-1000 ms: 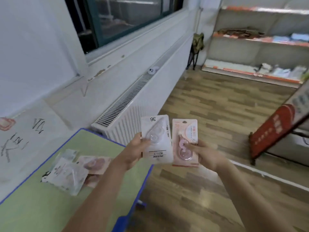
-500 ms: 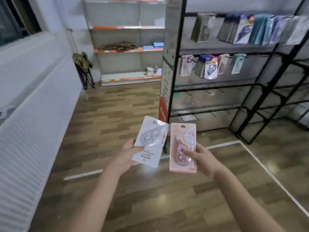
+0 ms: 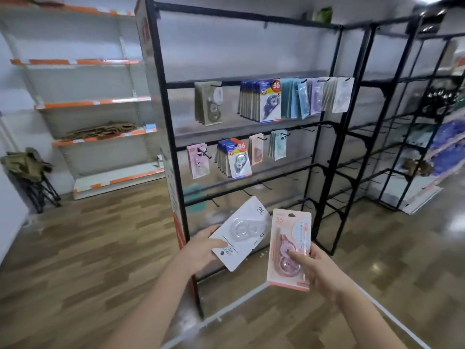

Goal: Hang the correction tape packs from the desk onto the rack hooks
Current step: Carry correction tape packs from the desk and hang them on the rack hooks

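The left hand (image 3: 201,250) is gripping a white card-backed correction tape pack with a clear blister (image 3: 242,231) by its lower corner, thumb on the front face, and the pack is tilting to the right. Just beside it, the right hand (image 3: 314,267) is holding a pink card-backed correction tape pack (image 3: 289,248) upright, thumb pressing across the blister and fingers curling round the right edge. The two packs are sitting close together. Beyond both hands a black metal wire rack with hooks (image 3: 176,147) is standing on the wooden floor (image 3: 88,248), with rows of hanging tape packs (image 3: 261,102) well above the hands.
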The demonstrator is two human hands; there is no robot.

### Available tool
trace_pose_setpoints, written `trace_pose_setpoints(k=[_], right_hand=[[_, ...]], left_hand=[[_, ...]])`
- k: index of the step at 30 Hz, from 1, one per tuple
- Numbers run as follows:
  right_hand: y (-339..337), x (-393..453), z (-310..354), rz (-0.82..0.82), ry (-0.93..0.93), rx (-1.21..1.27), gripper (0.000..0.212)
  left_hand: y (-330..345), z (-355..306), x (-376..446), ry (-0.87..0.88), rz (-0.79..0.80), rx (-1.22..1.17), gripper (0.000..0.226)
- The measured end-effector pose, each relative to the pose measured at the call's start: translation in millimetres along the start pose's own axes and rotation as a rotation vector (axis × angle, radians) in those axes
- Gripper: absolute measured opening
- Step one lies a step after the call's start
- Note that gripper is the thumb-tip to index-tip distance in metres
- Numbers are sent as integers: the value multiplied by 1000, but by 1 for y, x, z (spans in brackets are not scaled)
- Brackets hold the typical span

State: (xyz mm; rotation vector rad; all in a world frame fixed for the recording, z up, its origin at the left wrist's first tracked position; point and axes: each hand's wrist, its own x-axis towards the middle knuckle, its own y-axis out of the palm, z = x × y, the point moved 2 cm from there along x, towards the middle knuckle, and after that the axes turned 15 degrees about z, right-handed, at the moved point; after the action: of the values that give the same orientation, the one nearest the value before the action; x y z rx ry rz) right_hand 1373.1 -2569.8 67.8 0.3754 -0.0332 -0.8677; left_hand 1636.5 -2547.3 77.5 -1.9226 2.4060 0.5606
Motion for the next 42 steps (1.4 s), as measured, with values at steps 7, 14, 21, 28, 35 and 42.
trace_pose_setpoints(k=[7, 14, 21, 28, 35, 42], right_hand=[[-88, 68, 57, -51, -59, -6, 34], [-187, 136, 98, -41, -7, -73, 34], [-267, 236, 142, 47, 35, -107, 28], [-295, 350, 157, 150, 107, -137, 31], [-285, 443, 160, 173, 98, -282, 25], [-281, 492, 156, 164, 90, -288, 17]], left_hand=[[2, -50, 149, -5, -88, 59, 39], [15, -72, 272, 53, -148, -81, 25], [16, -83, 356, 47, -217, -219, 58], [-9, -90, 397, 60, -382, -168, 36], [-53, -103, 412, 117, -560, -190, 20], [-75, -102, 425, 124, -573, -138, 26]])
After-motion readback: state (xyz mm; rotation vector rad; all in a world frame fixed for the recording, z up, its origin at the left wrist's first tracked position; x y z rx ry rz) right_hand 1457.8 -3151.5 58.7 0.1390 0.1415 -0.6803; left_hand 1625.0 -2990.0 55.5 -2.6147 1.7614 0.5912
